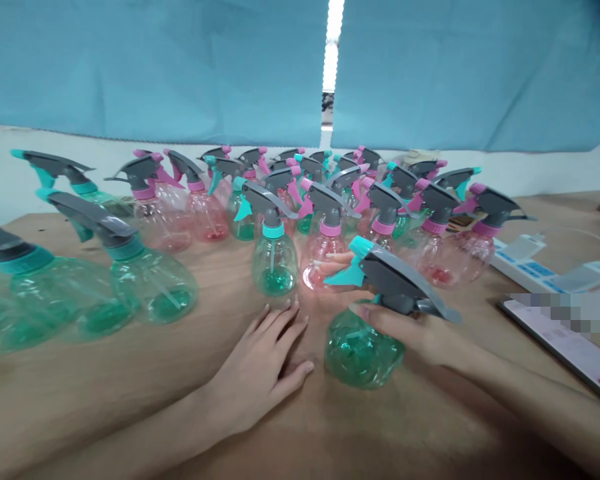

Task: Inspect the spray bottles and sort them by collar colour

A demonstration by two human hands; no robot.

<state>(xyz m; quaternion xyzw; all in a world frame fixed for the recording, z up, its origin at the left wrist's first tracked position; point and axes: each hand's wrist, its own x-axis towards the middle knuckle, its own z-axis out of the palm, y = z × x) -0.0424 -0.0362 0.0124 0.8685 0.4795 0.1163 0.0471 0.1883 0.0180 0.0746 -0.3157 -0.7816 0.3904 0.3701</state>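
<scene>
My right hand [410, 330] grips a green spray bottle [363, 353] by its neck, below the grey and turquoise trigger head. The bottle is tilted, and some of my fingers are hidden behind the head. My left hand [260, 367] lies flat on the wooden table with its fingers apart, holding nothing. Just beyond its fingertips stands another green spray bottle [274, 267] with a turquoise collar. Beside that one is a pink spray bottle [325, 250], partly behind my right fingers.
Several green spray bottles [153, 283] stand at the left. Behind, several pink and green ones [205, 210] crowd toward the wall. On the right lie a white power strip [525, 267] and a phone or tablet [555, 340]. A blue cloth [155, 73] hangs across the back.
</scene>
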